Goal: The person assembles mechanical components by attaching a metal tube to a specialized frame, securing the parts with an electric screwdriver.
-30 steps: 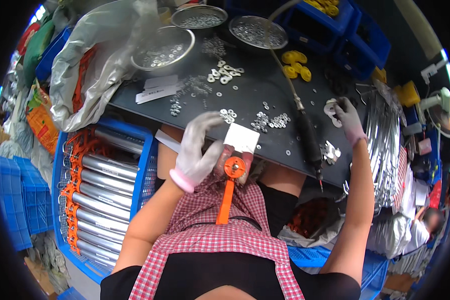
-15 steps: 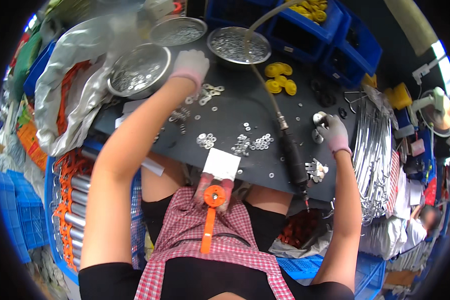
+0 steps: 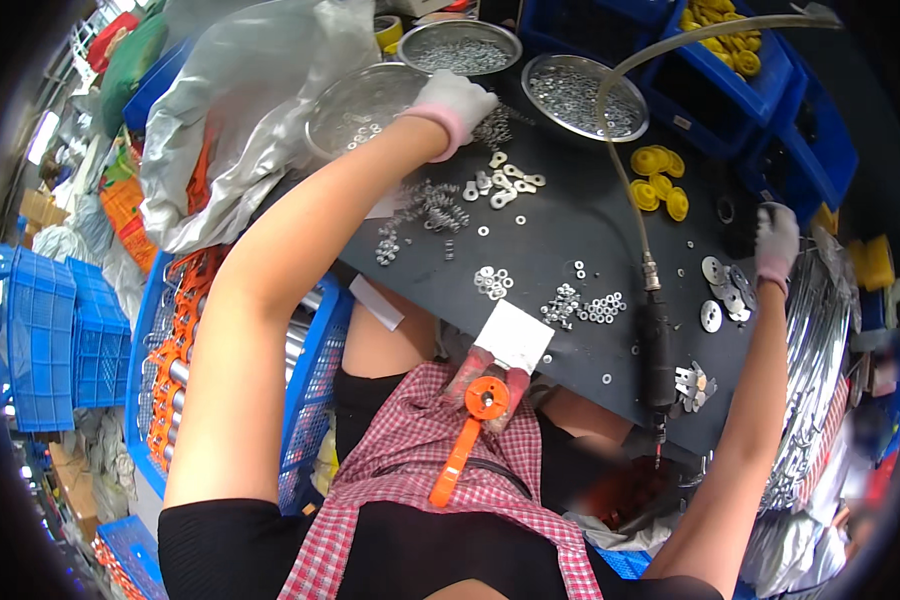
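My left hand, in a white glove with a pink cuff, reaches to a heap of small dark springs beside a metal bowl of washers. Its fingers are curled; what they hold is hidden. Close to the blue bins, my gloved right hand is closed beside dark rings, its fingertips hidden. Round metal discs lie just below it. On my lap, an orange strap with a round hub rests against a white block.
Two more metal bowls of small parts stand at the back. Yellow knobs lie near the blue bins. A hanging power screwdriver crosses the right side. Metal rods are stacked at the right.
My right hand has left the metal discs and moved farther away, to the dark rings. My left hand stays near the washer bowl, now at the springs. The whole view has shifted.
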Demonstrator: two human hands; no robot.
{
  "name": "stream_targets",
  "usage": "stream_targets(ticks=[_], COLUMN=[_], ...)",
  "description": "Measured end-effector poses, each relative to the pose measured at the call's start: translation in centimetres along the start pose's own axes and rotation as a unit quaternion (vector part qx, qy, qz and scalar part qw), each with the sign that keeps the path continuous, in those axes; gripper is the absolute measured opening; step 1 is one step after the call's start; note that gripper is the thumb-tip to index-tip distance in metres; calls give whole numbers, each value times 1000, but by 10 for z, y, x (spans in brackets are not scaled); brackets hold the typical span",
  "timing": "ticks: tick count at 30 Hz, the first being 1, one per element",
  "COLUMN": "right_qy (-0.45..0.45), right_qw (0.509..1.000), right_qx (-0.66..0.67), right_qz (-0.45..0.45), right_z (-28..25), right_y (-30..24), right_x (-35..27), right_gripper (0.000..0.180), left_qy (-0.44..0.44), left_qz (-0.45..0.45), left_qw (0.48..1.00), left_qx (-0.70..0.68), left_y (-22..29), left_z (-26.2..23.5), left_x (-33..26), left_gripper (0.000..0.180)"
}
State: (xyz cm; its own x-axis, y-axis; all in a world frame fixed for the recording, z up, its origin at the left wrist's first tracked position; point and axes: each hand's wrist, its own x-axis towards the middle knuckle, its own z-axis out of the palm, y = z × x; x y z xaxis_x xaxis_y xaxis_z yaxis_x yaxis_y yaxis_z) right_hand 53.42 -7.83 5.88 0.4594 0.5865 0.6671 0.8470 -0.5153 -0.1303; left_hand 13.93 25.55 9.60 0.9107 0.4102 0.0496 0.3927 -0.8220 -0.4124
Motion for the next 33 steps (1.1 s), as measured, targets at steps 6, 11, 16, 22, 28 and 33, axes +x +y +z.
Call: stream_targets(ticks=[6,11,16,22,28,33], right_qy=[211,231,194,169,175,74], right_qw=[940,863,817,799,802,785], right_qx=[183,356,468,493,456,561], right_qz=[194,274,274,298,343,254], right_z=[-49,-116,-141,-163,-186,-249], right_y=[-26,-126,-160,-186,-163,-170], right_x=[-22,-84,-184,-247,-236,-249], right_gripper=[25,30,29,26,20,45], left_qy=[5,11,23,125,116,154], left_qz=[8,-2,-37,-71,-88,-107], left_qw=[999,1000,999,988,988,966], left_qx=[34,27,-17,-63,-54,-177], left_y=[-12,-16,-5,-5,-14,-8], left_z=[24,11,-6,1,6,-17], left_x=[11,-2,-5,-4,0,-16], left_gripper=[17,18,23,24,28,31])
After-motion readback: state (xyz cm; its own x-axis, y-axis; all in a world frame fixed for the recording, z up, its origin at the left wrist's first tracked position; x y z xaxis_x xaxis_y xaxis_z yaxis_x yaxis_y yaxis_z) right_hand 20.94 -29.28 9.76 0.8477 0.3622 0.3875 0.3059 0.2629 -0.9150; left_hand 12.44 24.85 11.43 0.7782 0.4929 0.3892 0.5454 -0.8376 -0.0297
